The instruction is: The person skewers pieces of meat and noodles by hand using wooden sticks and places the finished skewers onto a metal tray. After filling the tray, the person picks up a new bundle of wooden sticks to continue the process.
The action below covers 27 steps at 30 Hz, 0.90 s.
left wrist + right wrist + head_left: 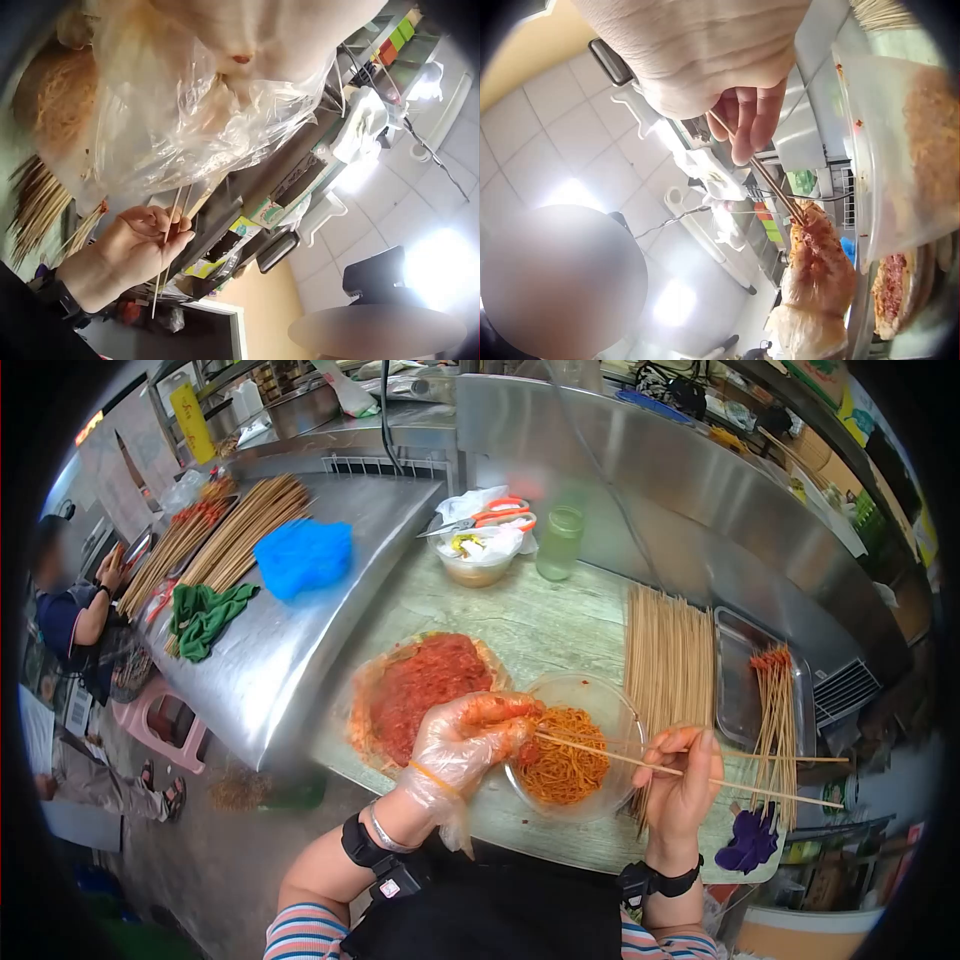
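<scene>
My left hand (465,735) wears a clear plastic glove smeared with red. Its curled fingers grip the tip end of thin wooden skewers (769,180), where reddish food shows in the right wrist view. My bare right hand (683,780) pinches the skewers farther along, and their free ends stick out to the right. Below the hands stands a clear plastic bowl (632,712) with orange-red shredded strips (565,765). Left of it, partly behind my left hand, lies a mound of red minced meat (430,685) on plastic.
Bare skewers (668,655) lie beside a metal tray (735,700) with several red-tipped skewers (772,680). Purple cloth (747,842) lies near the front edge. Behind are scissors (490,515) on a bowl and a green glass (560,543). At far left, a person (75,610) handles something.
</scene>
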{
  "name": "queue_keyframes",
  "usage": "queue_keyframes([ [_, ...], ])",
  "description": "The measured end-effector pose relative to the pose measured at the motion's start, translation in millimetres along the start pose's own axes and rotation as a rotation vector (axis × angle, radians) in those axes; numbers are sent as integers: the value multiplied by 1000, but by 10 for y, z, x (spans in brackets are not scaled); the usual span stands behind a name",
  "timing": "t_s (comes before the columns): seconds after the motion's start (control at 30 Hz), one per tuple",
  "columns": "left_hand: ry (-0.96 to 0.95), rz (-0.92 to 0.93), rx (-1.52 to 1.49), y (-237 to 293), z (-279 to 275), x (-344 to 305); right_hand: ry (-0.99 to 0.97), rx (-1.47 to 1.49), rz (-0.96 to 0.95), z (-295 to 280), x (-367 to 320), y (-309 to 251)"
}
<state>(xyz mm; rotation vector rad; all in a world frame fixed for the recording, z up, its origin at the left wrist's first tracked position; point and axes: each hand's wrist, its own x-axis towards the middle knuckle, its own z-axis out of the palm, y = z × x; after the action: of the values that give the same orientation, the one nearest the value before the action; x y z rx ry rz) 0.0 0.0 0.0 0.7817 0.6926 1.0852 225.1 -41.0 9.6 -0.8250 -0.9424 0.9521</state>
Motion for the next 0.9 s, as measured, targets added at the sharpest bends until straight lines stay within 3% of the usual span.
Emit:
queue_keyframes([
  [0.17,35,-9,-76,-11,-36,33,79,62,-45,-21,57,-128],
  [0.3,-22,61,107,-28,-43,13,151,185,98,-1,207,-170],
  [0.53,-59,184,235,0,36,-41,43,146,129,11,335,-163],
  [0.77,-92,323,348,-24,31,-19,80,131,167,21,351,-134],
  [0.9,-2,323,325,-12,109,-49,44,111,188,27,348,-131],
])
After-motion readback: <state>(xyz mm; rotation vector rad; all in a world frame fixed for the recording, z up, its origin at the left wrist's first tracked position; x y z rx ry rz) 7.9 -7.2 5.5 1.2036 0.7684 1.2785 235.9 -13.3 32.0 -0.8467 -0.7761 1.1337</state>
